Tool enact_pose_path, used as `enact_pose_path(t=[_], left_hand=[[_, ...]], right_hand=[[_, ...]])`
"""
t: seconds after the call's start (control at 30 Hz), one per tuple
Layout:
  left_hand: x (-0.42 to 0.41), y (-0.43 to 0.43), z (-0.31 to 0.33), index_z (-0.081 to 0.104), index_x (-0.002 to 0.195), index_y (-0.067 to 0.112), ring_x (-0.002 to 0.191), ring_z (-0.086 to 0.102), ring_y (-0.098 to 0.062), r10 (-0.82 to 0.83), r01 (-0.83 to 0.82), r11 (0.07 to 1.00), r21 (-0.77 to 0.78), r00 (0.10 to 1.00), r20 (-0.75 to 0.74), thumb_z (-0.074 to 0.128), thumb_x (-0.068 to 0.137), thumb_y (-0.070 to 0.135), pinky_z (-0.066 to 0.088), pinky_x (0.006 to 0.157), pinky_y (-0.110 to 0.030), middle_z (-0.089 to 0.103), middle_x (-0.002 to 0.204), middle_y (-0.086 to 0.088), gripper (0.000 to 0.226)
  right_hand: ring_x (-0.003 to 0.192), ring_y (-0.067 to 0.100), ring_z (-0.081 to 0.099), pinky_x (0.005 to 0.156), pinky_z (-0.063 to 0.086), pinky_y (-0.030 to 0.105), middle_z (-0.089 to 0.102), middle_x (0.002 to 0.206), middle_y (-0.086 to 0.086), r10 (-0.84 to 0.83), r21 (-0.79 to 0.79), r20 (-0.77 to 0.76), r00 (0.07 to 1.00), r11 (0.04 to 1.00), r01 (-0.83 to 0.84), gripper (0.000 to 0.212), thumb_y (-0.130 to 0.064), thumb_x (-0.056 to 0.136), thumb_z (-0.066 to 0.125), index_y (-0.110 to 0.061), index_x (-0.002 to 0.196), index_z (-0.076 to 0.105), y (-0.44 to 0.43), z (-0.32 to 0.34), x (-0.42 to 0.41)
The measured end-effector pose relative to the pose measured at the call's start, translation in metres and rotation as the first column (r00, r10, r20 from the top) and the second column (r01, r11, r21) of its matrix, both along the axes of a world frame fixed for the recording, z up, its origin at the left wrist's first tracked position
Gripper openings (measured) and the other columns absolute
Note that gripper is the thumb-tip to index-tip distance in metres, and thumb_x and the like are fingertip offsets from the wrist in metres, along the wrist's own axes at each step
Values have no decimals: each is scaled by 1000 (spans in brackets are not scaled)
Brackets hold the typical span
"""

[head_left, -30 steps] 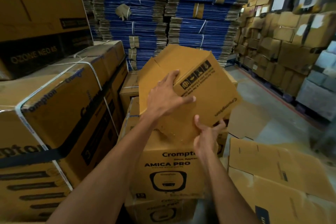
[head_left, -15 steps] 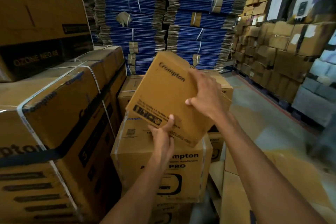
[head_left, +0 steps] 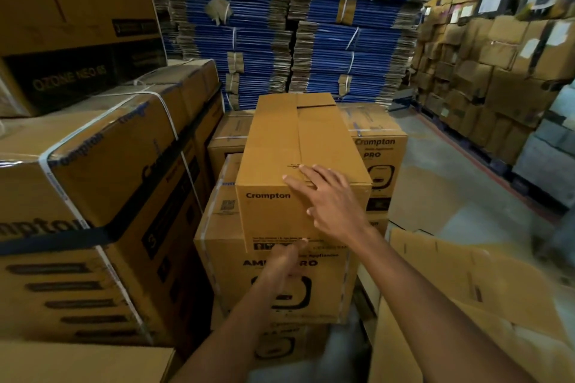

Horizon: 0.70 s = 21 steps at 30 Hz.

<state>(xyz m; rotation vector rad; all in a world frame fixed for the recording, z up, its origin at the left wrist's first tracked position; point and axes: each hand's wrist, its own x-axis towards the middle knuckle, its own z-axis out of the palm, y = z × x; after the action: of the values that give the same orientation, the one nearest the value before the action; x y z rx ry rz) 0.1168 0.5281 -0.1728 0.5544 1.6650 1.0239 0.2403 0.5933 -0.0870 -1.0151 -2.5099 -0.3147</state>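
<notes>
Cardboard carton [head_left: 280, 146] (right hand [head_left: 329, 199] over near edge); open floor [head_left: 451, 196] rightward.

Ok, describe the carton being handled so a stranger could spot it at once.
Find the tall blue stacks at the back; before them stands a pile of strapped Amica Pro cartons. The carton lies on top, under the right hand. Unlike its neighbours it is unstrapped, plain brown, with no appliance picture.

A dim warehouse is seen: blue flattened cartons [head_left: 292, 25] stacked behind, brown boxes [head_left: 497, 65] piled rightward, grey concrete floor [head_left: 441, 171].
</notes>
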Motion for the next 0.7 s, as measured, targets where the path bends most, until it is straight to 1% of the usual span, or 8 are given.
enact_pose_path(t=[0.07, 0.1, 0.2, 0.3, 0.37, 0.43, 0.53, 0.7], left_hand=[[-13, -8, 12, 69, 104, 17, 85, 72, -19, -48, 93, 991, 100, 921, -387, 71, 89, 46, 62, 80, -38, 75, 94, 1, 32], [-18, -12, 22, 72, 95, 20, 80, 72, -15, -6, 135, 963, 232, 875, -485, 72, 90, 45, 61, 74, -34, 75, 86, 5, 25], [-30, -19, 75, 75, 82, 15, 64, 66, -5, 230, 307, 735, 605, 726, -648, 68, 97, 25, 47, 58, -12, 72, 72, 9, 20], [-42, 2, 122, 76, 84, 12, 63, 65, -9, 457, 419, 602, 680, 517, -723, 62, 100, 24, 51, 58, -23, 71, 72, 5, 25], [-53, 28, 136, 76, 94, 12, 74, 68, -14, 434, 420, 664, 618, 456, -777, 58, 99, 25, 55, 68, -32, 74, 83, 1, 23], [-63, 56, 140, 73, 113, 9, 99, 68, -22, 216, 502, 774, 386, 363, -906, 54, 101, 16, 53, 87, -33, 75, 107, -7, 23], [-71, 84, 136, 61, 135, 7, 129, 53, -29, -94, 644, 763, 58, 199, -976, 47, 105, 16, 40, 106, -34, 60, 140, -12, 34], [-73, 111, 132, 48, 147, 11, 136, 47, -30, -156, 685, 725, -76, 55, -986, 36, 109, 34, 37, 111, -40, 49, 153, -10, 46]], right_hand=[[152, 23, 23, 123, 9, 42, 29, 165, 0, 24, -30, -37, 999, 999, -25, 80, -27, 93, 70, -36, 158, 25, 2, 2, 2], [153, 20, 23, 123, 6, 39, 29, 165, -1, 32, -51, -71, 997, 998, -35, 71, -30, 97, 64, -32, 158, 28, 3, 2, 1], [149, 18, 33, 123, 13, 41, 42, 158, -2, 22, -100, -191, 981, 994, -42, 51, -39, 105, 52, -24, 152, 43, 2, 1, -5], [139, 22, 48, 116, 30, 46, 60, 143, 0, 22, -74, -285, 958, 996, -45, 39, -42, 107, 46, -22, 138, 59, 1, -1, -12], [136, 20, 51, 111, 33, 45, 65, 136, -2, -3, -74, -309, 951, 997, -21, 34, -40, 106, 47, -22, 131, 62, 0, -2, -15], [135, 18, 51, 109, 33, 43, 65, 136, -3, -23, -67, -317, 948, 998, 2, 34, -40, 106, 47, -20, 127, 65, -2, -1, -17], [137, 18, 47, 109, 29, 44, 62, 139, -3, -54, -161, -294, 954, 987, 6, 37, -41, 107, 43, -20, 127, 66, -2, 9, -18], [127, 21, 47, 98, 31, 42, 62, 135, -11, -212, -358, -296, 931, 929, 98, 28, -46, 103, 49, -35, 119, 69, 19, 43, -21]])
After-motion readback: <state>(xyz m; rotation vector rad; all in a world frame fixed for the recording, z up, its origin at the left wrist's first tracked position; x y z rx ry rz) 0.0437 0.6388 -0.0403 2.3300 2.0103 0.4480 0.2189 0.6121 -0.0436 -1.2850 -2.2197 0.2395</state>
